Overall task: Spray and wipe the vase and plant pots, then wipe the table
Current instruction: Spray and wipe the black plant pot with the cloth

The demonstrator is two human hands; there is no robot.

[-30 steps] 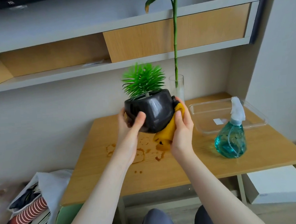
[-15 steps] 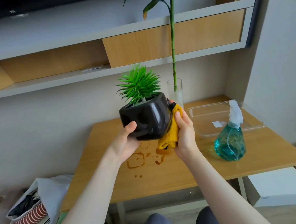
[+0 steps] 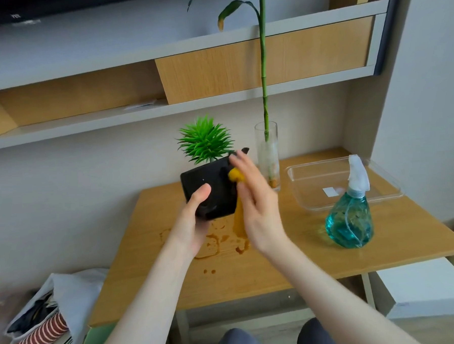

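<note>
Holding the pot (image 3: 211,191) off the surface (image 3: 290,252), my left hand (image 3: 194,221) is clamped on its lower side, thumb across the front. Since half a second ago the pot has tipped further over, plant (image 3: 205,140) leaning away, and my right hand (image 3: 256,199) has slid to the pot's right face, fingers loosely spread, pressing the yellow cloth (image 3: 238,197) against it. Right of the pot stand the vase (image 3: 267,156), tray (image 3: 379,198) and sprayer (image 3: 350,215). Wet marks (image 3: 219,240) lie below the pot.
</note>
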